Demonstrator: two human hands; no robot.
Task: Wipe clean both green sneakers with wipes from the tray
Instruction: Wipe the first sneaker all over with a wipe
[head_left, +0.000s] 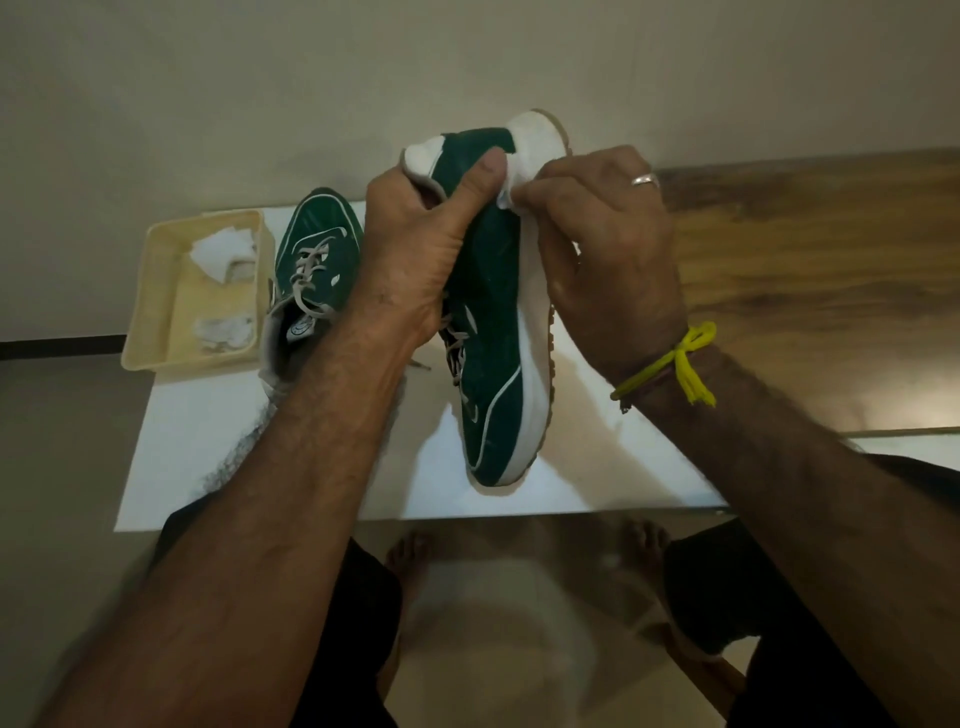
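Observation:
My left hand (421, 244) grips a green sneaker (491, 332) by its heel collar and holds it on its side above the table, toe pointing toward me and white sole facing right. My right hand (608, 249) pinches a white wipe (506, 195) against the sole's edge near the heel. The second green sneaker (317, 260) rests upright on the white sheet (208, 441) at the left, partly hidden behind my left forearm. A cream tray (150, 306) to the left of it holds several crumpled wipes (223, 252).
The white sheet lies on a glass-topped table; my bare feet and dark shorts show through and below it. A wooden surface (810, 270) runs along the right. A yellow thread is tied around my right wrist, and a ring sits on one finger.

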